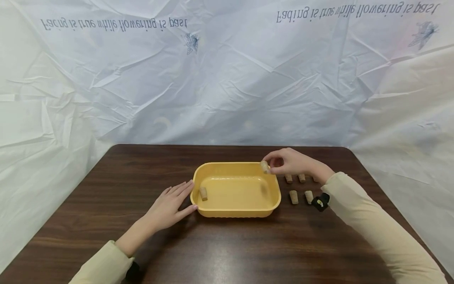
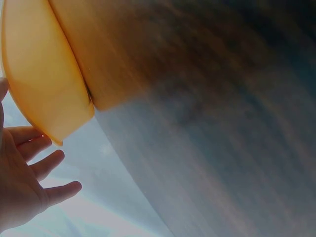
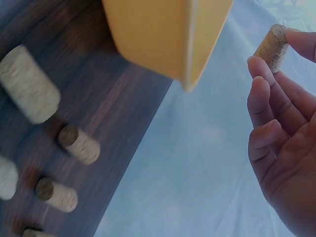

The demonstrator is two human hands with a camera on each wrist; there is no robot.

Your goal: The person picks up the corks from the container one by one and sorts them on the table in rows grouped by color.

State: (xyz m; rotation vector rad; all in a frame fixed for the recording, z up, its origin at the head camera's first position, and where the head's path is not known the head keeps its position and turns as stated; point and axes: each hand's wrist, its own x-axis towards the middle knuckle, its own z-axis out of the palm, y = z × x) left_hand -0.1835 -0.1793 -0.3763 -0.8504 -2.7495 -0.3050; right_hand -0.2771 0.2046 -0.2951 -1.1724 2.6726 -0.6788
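Note:
A yellow plastic basin [image 1: 235, 213] stands on the dark wooden table, with one cork [image 1: 203, 193] lying inside at its left end. My right hand [image 1: 291, 161] pinches another cork [image 1: 265, 167] between thumb and fingertips, above the basin's far right corner. In the right wrist view this held cork [image 3: 272, 48] is tilted, clear of the basin wall [image 3: 153, 34]. My left hand [image 1: 173, 207] rests its spread, straight fingers against the basin's left rim. Seen from the left wrist, the fingers of that hand [image 2: 24, 170] touch the basin edge [image 2: 49, 74].
Right of the basin, several corks stand in two rows on the table [image 1: 227, 248], among them a near cork [image 1: 293, 197] and a far cork [image 1: 289, 179]. My right forearm partly hides some. A pale printed cloth [image 1: 227, 98] hangs behind the table.

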